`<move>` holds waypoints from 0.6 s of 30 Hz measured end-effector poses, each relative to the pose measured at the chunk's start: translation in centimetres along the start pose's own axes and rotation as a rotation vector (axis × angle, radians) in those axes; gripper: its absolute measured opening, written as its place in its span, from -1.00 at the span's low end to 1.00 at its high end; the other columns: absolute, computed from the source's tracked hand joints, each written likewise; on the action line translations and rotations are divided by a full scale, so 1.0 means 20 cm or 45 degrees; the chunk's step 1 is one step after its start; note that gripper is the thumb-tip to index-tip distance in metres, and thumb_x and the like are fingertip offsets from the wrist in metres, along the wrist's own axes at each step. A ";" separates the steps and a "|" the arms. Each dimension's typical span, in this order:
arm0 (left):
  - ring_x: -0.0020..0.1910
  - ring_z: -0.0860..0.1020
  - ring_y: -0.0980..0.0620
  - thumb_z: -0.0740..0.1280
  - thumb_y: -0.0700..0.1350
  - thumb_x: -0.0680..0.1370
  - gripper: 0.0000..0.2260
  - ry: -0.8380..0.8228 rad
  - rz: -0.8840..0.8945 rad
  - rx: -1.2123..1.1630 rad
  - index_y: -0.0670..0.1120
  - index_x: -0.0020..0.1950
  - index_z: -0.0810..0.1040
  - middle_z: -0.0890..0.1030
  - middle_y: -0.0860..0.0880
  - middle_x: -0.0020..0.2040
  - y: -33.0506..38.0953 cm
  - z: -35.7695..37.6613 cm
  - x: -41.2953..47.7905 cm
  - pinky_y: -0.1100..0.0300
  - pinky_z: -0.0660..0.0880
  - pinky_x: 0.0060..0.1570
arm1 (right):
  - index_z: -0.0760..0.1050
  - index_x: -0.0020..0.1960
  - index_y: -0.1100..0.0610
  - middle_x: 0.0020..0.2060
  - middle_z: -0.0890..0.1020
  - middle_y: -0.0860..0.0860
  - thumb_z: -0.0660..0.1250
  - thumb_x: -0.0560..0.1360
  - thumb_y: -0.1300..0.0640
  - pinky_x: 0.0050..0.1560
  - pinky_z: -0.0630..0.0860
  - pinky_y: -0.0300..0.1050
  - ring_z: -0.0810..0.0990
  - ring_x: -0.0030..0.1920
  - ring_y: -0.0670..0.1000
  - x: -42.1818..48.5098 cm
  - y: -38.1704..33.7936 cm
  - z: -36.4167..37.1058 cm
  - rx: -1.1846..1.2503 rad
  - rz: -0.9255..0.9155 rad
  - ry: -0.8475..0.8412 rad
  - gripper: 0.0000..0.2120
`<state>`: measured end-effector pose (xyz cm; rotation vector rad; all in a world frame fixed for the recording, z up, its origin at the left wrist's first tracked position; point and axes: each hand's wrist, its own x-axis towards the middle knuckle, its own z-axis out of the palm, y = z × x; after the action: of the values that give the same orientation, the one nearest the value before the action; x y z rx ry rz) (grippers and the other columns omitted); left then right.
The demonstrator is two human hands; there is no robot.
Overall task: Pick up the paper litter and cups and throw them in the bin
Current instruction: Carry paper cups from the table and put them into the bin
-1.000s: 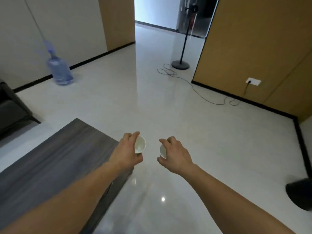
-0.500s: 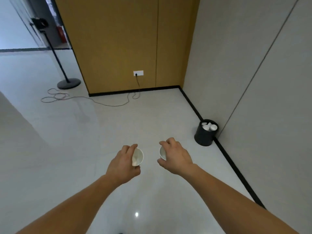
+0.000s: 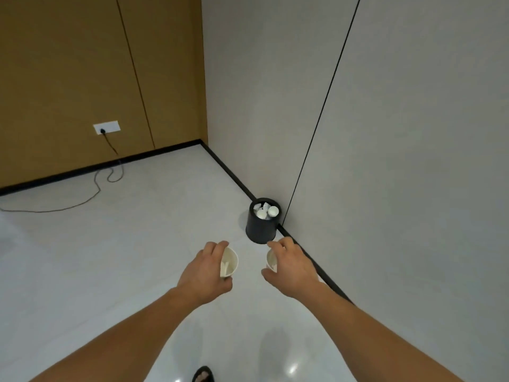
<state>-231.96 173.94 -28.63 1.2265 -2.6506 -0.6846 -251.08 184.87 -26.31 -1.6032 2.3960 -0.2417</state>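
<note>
Head view, left hand fingers curled round a white cup lying sideways, right hand gripping a second cup, both held out above the floor, black bin with white cups just ahead by the wall

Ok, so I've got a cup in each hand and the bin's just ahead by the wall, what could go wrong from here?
1. The bin already looks nearly full of white cups, so new ones might bounce out onto the floor.
2. The left hand holds the left cup and the right hand the right cup, both short of the bin; tossing from here could miss.
3. The left cup seems to hold a scrap that may fall out.
</note>
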 end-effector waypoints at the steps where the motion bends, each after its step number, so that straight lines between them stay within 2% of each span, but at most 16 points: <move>1: 0.21 0.42 -0.01 0.39 0.09 0.39 -0.27 -0.009 0.030 -0.007 0.06 0.49 0.15 0.31 0.05 0.33 -0.01 -0.01 0.10 0.15 0.45 0.08 | 0.25 0.46 -0.02 0.30 0.30 -0.03 0.32 0.47 -0.15 0.11 0.49 -0.06 0.37 0.26 0.06 0.07 0.02 -0.01 -0.005 0.025 0.005 -0.39; 6: 0.23 0.40 -0.02 0.41 0.06 0.40 -0.23 -0.090 0.110 -0.032 0.10 0.51 0.09 0.28 0.04 0.34 -0.02 -0.01 0.53 0.14 0.46 0.14 | 0.23 0.48 -0.02 0.32 0.30 -0.02 0.32 0.48 -0.16 0.16 0.46 -0.06 0.35 0.29 0.06 0.38 0.17 -0.04 0.031 0.159 0.008 -0.36; 11: 0.22 0.41 0.00 0.41 0.09 0.40 -0.26 -0.197 0.137 -0.046 0.13 0.50 0.14 0.26 0.07 0.34 0.02 0.08 0.93 0.17 0.45 0.16 | 0.23 0.48 -0.02 0.31 0.30 -0.03 0.31 0.47 -0.17 0.19 0.43 -0.09 0.37 0.27 0.05 0.73 0.38 -0.05 0.047 0.206 -0.015 -0.36; 18: 0.22 0.42 0.01 0.44 0.08 0.40 -0.27 -0.272 0.074 -0.051 0.08 0.49 0.17 0.27 0.06 0.35 0.15 0.19 1.56 0.18 0.45 0.18 | 0.24 0.47 -0.03 0.33 0.30 -0.02 0.32 0.47 -0.16 0.19 0.45 -0.08 0.36 0.28 0.04 1.37 0.72 -0.10 0.068 0.152 -0.044 -0.37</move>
<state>-255.77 153.51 -32.60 1.1186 -2.8141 -0.9009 -274.39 165.10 -31.47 -1.4241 2.4276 -0.2508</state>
